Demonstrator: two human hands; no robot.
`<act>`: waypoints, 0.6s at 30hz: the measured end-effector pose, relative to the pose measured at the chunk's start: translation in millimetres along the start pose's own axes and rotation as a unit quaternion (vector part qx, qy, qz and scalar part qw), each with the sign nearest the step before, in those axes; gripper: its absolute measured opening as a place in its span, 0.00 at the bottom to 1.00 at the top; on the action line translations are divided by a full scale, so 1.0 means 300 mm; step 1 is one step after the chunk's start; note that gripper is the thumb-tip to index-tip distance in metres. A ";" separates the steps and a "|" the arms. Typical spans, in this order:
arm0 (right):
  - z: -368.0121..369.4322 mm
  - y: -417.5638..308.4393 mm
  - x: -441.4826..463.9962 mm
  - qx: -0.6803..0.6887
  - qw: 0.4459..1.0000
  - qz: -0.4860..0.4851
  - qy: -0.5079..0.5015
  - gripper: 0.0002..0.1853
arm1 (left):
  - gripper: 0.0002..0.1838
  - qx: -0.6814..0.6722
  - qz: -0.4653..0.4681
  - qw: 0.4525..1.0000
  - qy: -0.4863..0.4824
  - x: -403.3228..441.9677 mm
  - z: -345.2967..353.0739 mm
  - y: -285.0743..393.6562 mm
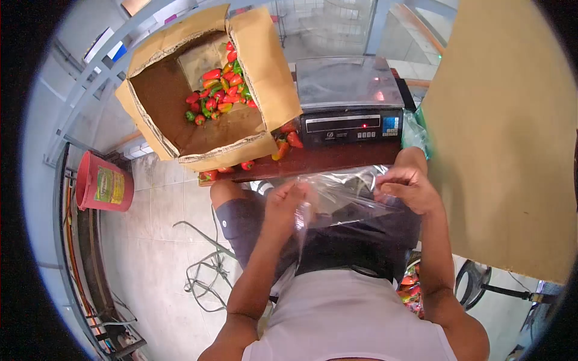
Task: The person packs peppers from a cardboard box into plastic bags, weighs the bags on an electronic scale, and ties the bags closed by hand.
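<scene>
A clear plastic bag (343, 195) is stretched over my lap between my two hands. My left hand (288, 201) is closed on the bag's left side, and part of the plastic hangs down beside the wrist. At the other end, my right hand (404, 186) pinches the bag with thumb and fingers. Just ahead of the hands, loose red and orange peppers (281, 148) lie on the dark wooden bench (343, 157). An open cardboard box (268, 66) rests tilted on the bench, with many red, green and orange peppers (223, 90) inside.
A digital scale (349, 129) sits on the bench beyond my hands. To the right stands a large cardboard sheet (506, 138). On the left are a red bucket (87, 180) and tangled green strapping (211, 274) on the floor. Packed peppers (410, 289) show by my right hip.
</scene>
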State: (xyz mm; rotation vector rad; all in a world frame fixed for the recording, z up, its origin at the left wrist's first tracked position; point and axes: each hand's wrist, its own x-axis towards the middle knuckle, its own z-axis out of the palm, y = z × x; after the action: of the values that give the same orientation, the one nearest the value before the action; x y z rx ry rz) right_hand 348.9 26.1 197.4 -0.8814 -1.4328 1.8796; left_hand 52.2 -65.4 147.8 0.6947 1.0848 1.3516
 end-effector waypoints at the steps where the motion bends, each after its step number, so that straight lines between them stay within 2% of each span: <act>1: -0.030 0.033 -0.001 0.049 0.998 -0.012 -0.041 0.10 | 0.10 -0.044 0.008 0.999 0.016 -0.004 0.000 -0.002; 2: -0.041 0.054 -0.015 0.071 0.997 -0.005 -0.007 0.10 | 0.10 -0.089 0.017 0.995 0.032 -0.007 0.000 -0.004; 3: -0.027 0.047 -0.024 0.093 0.995 0.000 0.027 0.10 | 0.13 -0.072 -0.030 0.997 0.002 -0.004 -0.021 0.014; 4: -0.016 0.045 -0.033 0.115 0.991 0.005 0.061 0.10 | 0.13 -0.050 -0.032 0.998 0.028 -0.008 -0.013 0.019; 6: -0.013 0.062 -0.041 0.083 0.993 -0.006 0.079 0.09 | 0.13 -0.006 -0.036 0.996 0.080 -0.027 0.012 0.045; 10: 0.006 0.061 -0.061 0.088 0.992 -0.006 0.090 0.07 | 0.15 -0.036 -0.071 0.996 0.036 -0.030 -0.024 0.038; 13: 0.043 0.071 -0.046 0.037 0.985 -0.109 0.127 0.06 | 0.21 -0.025 -0.089 0.995 0.035 -0.041 -0.020 0.039; 16: 0.045 0.107 -0.047 -0.068 0.973 -0.089 0.201 0.07 | 0.21 0.065 -0.029 0.997 -0.006 -0.019 -0.050 0.017; 18: 0.072 0.085 -0.035 -0.051 0.977 -0.114 0.174 0.08 | 0.19 0.065 0.005 0.995 0.079 0.006 -0.069 0.033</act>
State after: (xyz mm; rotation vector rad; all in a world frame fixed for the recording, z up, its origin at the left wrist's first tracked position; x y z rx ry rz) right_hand 336.0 -0.4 178.3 -0.9929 -1.3557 1.4135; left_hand 29.3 -66.0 148.3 0.6974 1.3071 1.3720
